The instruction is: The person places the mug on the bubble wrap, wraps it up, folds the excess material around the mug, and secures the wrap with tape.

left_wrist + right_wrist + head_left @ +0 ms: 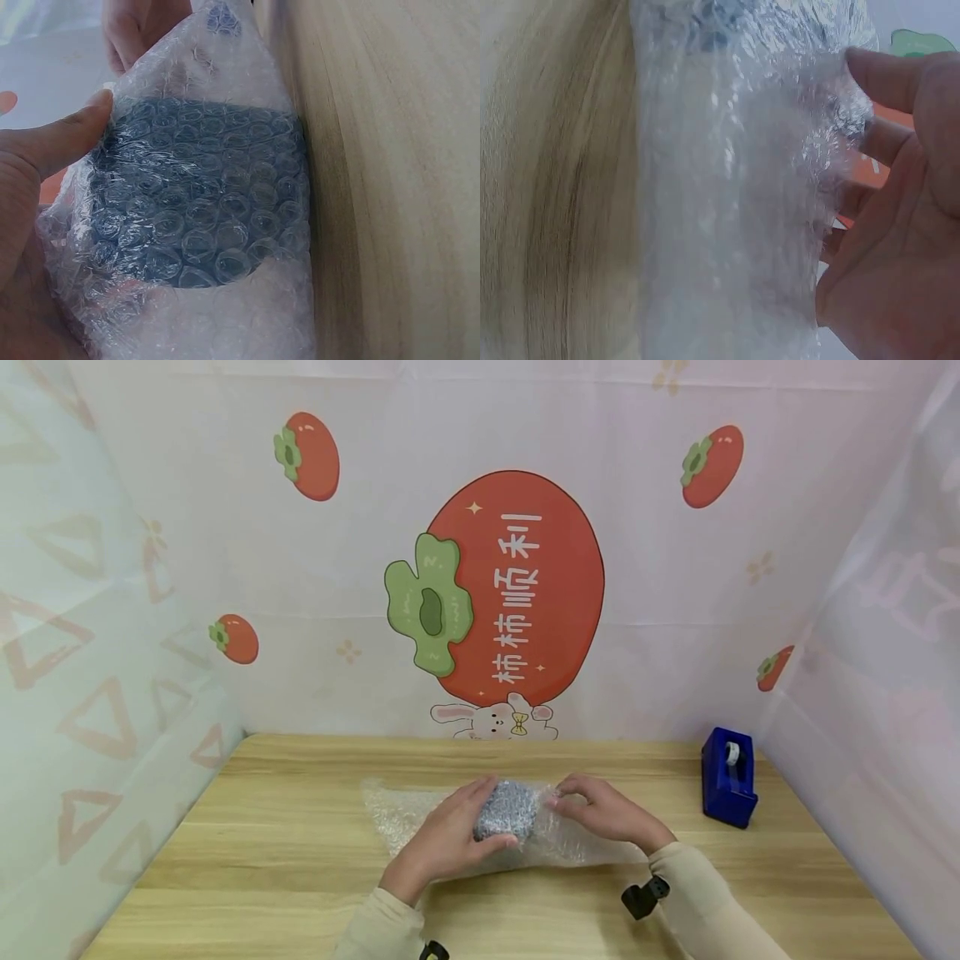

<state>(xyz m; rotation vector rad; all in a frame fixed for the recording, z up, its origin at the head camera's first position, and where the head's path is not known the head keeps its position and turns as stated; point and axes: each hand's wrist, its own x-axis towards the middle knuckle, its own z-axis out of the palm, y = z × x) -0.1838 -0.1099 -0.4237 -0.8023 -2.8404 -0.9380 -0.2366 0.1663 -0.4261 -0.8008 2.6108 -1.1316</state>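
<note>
Bright, even light filled the head view, palest on the hazy fabric wall (52, 560) beyond the left edge of the tabletop (262, 835). A faint shadow lay beside the right sleeve (705, 897), toward the tabletop's near side. Both wrist views were dimmer and bluish, the right one softly blurred; white glints speckled the bubble wrap (720, 165), and a dark shadow ran beside it in the left one.

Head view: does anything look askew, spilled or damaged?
Only the backdrop looks odd: its lettering stands sideways, as if hung turned. Nothing looks spilled, and I see no tear in the bubble wrap around the blue object.
</note>
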